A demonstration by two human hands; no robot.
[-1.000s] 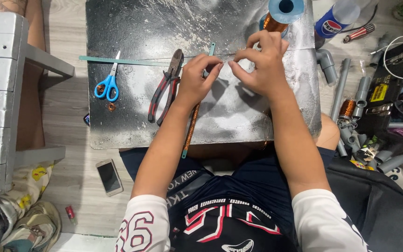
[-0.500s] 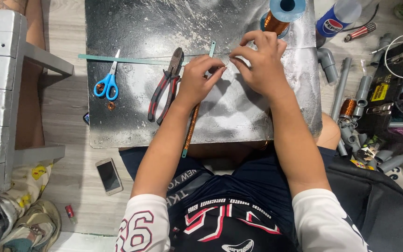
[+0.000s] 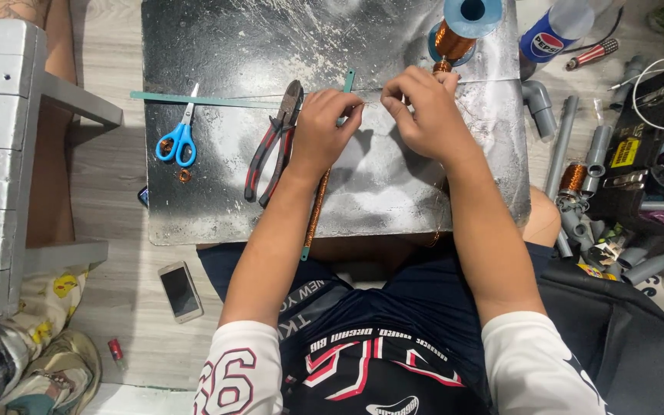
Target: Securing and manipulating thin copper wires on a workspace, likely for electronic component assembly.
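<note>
The left hand [image 3: 324, 127] and the right hand [image 3: 423, 115] are close together over a dark metal board [image 3: 217, 207] that lies on the floor. Both hands have their fingers pinched shut. A thin copper wire [image 3: 370, 102] runs between them, and each hand pinches it at the fingertips. The wire is very thin, so it is hard to see where it ends.

A long green strip [image 3: 323, 184] lies on the board under the left hand. Part of it is wrapped in copper wire. Its top end pokes out just past the left fingers, and its low end hangs over the near edge of the board.

Just behind the right hand stands a blue spool [image 3: 459, 31] full of copper wire. Red and black pliers [image 3: 273, 146] lie just beside the left hand. Blue scissors [image 3: 178, 138] lie further left, well apart from the hands. Another thin green strip [image 3: 194, 99] lies across the board above the scissors.

A phone [image 3: 180, 290] lies on the wooden floor near the person's knee. Grey pipes [image 3: 559, 142] lie off to the right of the board.
</note>
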